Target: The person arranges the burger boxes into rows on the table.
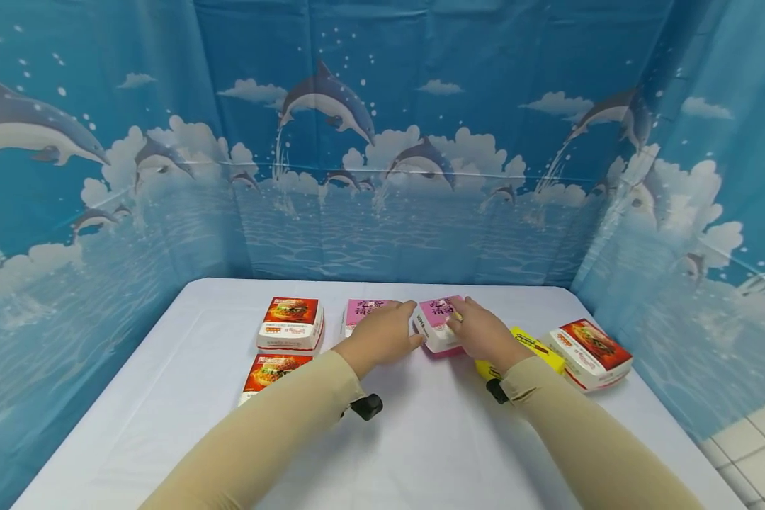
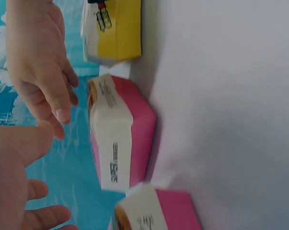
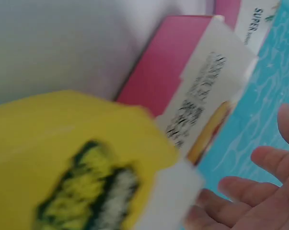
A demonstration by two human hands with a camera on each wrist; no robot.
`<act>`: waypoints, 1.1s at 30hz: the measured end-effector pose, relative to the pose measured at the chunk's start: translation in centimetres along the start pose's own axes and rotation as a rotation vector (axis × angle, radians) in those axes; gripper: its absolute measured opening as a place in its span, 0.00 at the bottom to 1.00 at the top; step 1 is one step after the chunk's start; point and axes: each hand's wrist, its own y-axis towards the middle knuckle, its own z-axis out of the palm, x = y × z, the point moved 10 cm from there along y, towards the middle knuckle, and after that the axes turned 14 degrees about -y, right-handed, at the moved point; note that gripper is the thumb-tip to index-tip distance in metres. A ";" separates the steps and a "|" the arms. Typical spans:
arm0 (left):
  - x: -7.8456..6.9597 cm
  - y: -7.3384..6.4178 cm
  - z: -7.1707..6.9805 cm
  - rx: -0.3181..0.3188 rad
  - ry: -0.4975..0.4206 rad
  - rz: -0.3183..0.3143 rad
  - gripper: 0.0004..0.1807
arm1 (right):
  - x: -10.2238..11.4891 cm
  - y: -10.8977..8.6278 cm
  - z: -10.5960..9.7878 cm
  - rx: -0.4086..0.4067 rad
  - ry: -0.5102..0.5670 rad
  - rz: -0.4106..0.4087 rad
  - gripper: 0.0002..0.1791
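In the head view my left hand (image 1: pixel 382 338) is between two pink-and-white cardboard food boxes, overlapping the left pink box (image 1: pixel 360 312). My right hand (image 1: pixel 484 331) is over the right side of the other pink box (image 1: pixel 436 315), which sits at an angle. The left wrist view shows my left hand (image 2: pixel 15 177) and right hand (image 2: pixel 41 62) close together, fingers loosely extended, apart from the pink box (image 2: pixel 122 139). Loosely spread right fingers (image 3: pixel 249 191) show in the right wrist view with nothing in them. A yellow box (image 1: pixel 551 354) is partly hidden behind my right forearm.
Two red-and-white burger boxes stand on the left, a rear one (image 1: pixel 291 326) and a front one (image 1: pixel 270 372) partly behind my left sleeve. Another burger box (image 1: pixel 589 354) is at the right beside the yellow box. A dolphin-print curtain (image 1: pixel 382 234) surrounds the white table (image 1: pixel 421 453).
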 end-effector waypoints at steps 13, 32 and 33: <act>-1.4 2.7 5.4 0.038 -0.128 -0.030 0.39 | -1.5 -0.4 1.6 0.032 -0.090 0.012 0.36; -1.1 2.9 7.1 -0.008 -0.133 -0.037 0.35 | -1.7 -1.1 2.0 -0.046 -0.215 -0.034 0.33; -1.1 2.8 7.1 -0.010 -0.133 -0.039 0.35 | -1.6 -1.2 2.0 -0.049 -0.221 -0.040 0.32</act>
